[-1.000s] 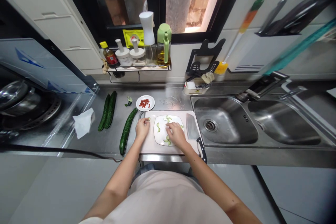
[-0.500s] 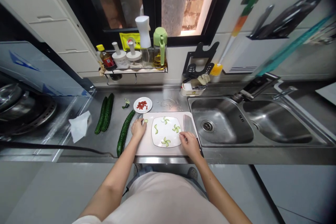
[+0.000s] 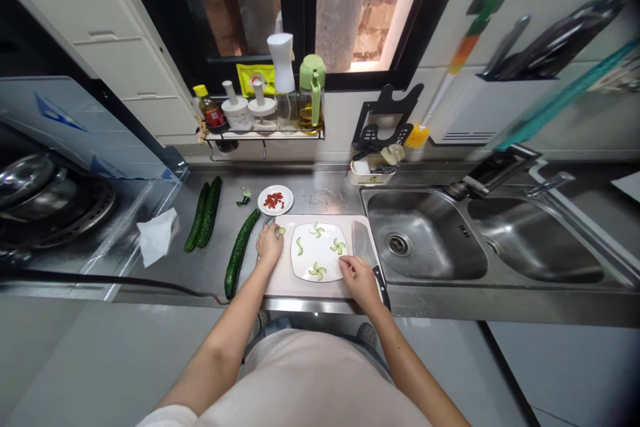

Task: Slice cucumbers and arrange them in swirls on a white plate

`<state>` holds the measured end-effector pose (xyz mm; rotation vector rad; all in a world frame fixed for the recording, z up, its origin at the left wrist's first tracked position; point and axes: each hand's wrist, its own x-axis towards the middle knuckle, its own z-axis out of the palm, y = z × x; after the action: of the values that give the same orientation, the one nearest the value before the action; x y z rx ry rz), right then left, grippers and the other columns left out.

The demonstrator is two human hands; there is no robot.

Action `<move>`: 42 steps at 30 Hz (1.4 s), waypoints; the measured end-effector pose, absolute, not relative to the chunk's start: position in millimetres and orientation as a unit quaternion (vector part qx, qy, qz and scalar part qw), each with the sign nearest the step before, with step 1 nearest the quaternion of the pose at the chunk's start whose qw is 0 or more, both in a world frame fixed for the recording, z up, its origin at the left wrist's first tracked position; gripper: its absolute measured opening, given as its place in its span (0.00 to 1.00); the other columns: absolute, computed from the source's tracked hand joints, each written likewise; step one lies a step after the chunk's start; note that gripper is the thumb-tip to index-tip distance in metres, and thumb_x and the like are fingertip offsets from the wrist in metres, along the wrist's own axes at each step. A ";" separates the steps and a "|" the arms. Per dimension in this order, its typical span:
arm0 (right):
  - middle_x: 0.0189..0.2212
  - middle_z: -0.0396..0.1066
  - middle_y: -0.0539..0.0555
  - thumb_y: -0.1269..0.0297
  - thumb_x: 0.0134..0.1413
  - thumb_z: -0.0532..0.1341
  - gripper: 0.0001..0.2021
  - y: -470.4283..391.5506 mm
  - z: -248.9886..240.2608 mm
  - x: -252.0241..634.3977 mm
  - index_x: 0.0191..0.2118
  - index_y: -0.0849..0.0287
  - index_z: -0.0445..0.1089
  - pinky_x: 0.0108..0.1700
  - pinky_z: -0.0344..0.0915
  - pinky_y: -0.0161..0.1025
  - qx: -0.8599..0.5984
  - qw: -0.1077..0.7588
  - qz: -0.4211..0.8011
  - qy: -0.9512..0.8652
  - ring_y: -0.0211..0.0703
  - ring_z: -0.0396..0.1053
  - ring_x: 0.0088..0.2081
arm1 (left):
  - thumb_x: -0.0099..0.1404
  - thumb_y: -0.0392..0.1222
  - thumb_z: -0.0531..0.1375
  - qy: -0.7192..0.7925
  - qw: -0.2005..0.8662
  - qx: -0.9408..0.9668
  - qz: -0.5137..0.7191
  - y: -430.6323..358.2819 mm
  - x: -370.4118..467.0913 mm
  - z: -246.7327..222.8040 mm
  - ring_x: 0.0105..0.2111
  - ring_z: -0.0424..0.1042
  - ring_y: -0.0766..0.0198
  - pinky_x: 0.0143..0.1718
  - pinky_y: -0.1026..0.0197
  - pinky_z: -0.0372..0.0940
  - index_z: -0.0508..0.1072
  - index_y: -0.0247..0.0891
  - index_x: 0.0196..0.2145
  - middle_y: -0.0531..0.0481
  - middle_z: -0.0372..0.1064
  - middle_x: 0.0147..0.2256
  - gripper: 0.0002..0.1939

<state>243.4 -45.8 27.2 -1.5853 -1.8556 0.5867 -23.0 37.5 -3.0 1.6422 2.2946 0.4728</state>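
Note:
A squarish white plate [image 3: 311, 255] lies on the pale cutting board [image 3: 280, 285], bearing green cucumber slices [image 3: 317, 271] set in small pinwheels. My left hand [image 3: 270, 243] rests at the board's upper left, its fingertips at a small cucumber piece [image 3: 281, 231]; whether they grip it is too small to tell. At the plate's right edge is my right hand [image 3: 359, 278], thumb and forefinger drawn together; anything between them is too small to see. A knife [image 3: 361, 240] lies on the board's right side. Beside the board, on the left, is a whole cucumber [image 3: 240, 255].
Two more cucumbers [image 3: 203, 215] and a white cloth [image 3: 157, 237] lie farther left. Behind the board stands a small dish [image 3: 275, 200] of red pieces. A double sink [image 3: 425, 233] is on the right, a bottle rack [image 3: 270, 135] above, a stove [image 3: 55, 207] far left.
The whole view has shifted slightly, with the scene now a little farther right. Both hands remain in nearly the same places by the board and plate.

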 end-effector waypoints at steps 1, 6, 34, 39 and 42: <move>0.32 0.73 0.56 0.59 0.61 0.52 0.14 -46.4 27.3 243.4 0.37 0.58 0.73 0.40 0.62 0.41 -0.600 0.310 0.224 -0.702 0.46 0.67 0.37 | 0.64 0.39 0.56 0.791 0.143 0.568 0.176 36.8 -22.6 -3.0 0.43 0.69 0.53 0.42 0.56 0.62 0.73 0.40 0.43 0.42 0.70 0.44 0.11; 0.32 0.73 0.56 0.59 0.61 0.51 0.14 -47.0 28.1 243.0 0.36 0.58 0.73 0.40 0.63 0.41 -0.603 0.310 0.232 -0.697 0.47 0.68 0.37 | 0.62 0.40 0.57 0.783 0.201 0.538 0.239 33.4 -23.2 -2.4 0.37 0.70 0.58 0.39 0.59 0.61 0.74 0.40 0.38 0.46 0.73 0.36 0.08; 0.32 0.73 0.51 0.62 0.59 0.55 0.08 -50.4 87.7 183.3 0.34 0.56 0.70 0.39 0.63 0.38 -0.476 0.349 0.397 -0.703 0.41 0.68 0.36 | 0.55 0.46 0.66 0.546 0.518 0.491 0.439 -65.2 28.9 91.8 0.27 0.62 0.68 0.31 0.66 0.56 0.73 0.39 0.39 0.53 0.67 0.28 0.14; 0.32 0.72 0.51 0.63 0.60 0.55 0.07 -55.9 98.5 186.8 0.33 0.56 0.69 0.40 0.62 0.38 -0.472 0.329 0.365 -0.732 0.42 0.67 0.36 | 0.54 0.46 0.68 0.505 0.593 0.433 0.455 -69.7 27.4 87.8 0.30 0.64 0.68 0.33 0.66 0.58 0.72 0.38 0.42 0.51 0.67 0.31 0.19; 0.31 0.71 0.52 0.63 0.61 0.54 0.08 -54.2 106.7 187.6 0.32 0.55 0.68 0.40 0.62 0.40 -0.478 0.330 0.331 -0.743 0.43 0.66 0.36 | 0.53 0.47 0.68 0.492 0.636 0.384 0.454 -71.6 31.0 89.3 0.31 0.65 0.68 0.31 0.67 0.57 0.70 0.38 0.44 0.50 0.68 0.33 0.22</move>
<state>187.6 -54.2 106.7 -1.2514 -1.9438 0.8665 31.0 -71.6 89.3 0.8763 1.1243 1.0368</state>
